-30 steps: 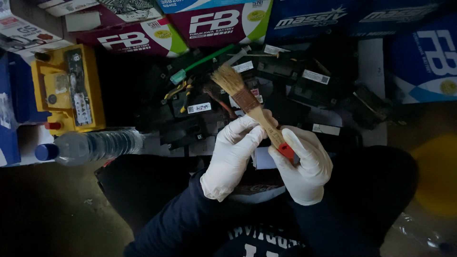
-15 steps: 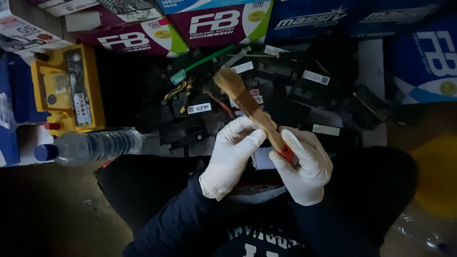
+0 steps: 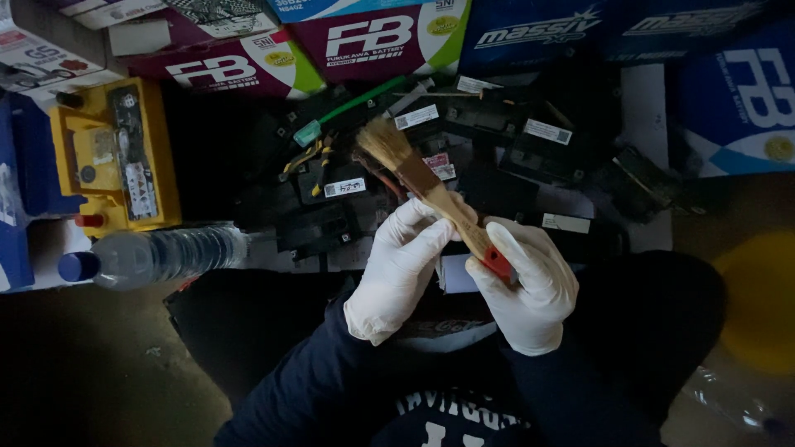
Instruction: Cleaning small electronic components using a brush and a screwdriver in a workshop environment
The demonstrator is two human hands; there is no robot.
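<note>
Both my hands wear white gloves and hold a paintbrush (image 3: pixel 418 182) with tan bristles, a wooden handle and a red end. My left hand (image 3: pixel 399 265) grips the middle of the handle. My right hand (image 3: pixel 523 285) pinches the red end. The bristles point up and to the left, over a pile of small black batteries (image 3: pixel 348 194) with white labels. My dark sleeves and lap fill the lower part of the view.
A yellow battery (image 3: pixel 116 157) stands at the left, with a clear plastic bottle (image 3: pixel 157 255) with a blue cap lying below it. Purple and blue cartons (image 3: pixel 373 37) line the back. A green-handled tool (image 3: pixel 344 108) lies among the batteries. A yellow round object (image 3: pixel 758 302) is at the right.
The brush has tilted slightly, its bristles shifting a little to the left and down. Both hands keep their grip in nearly the same place.
</note>
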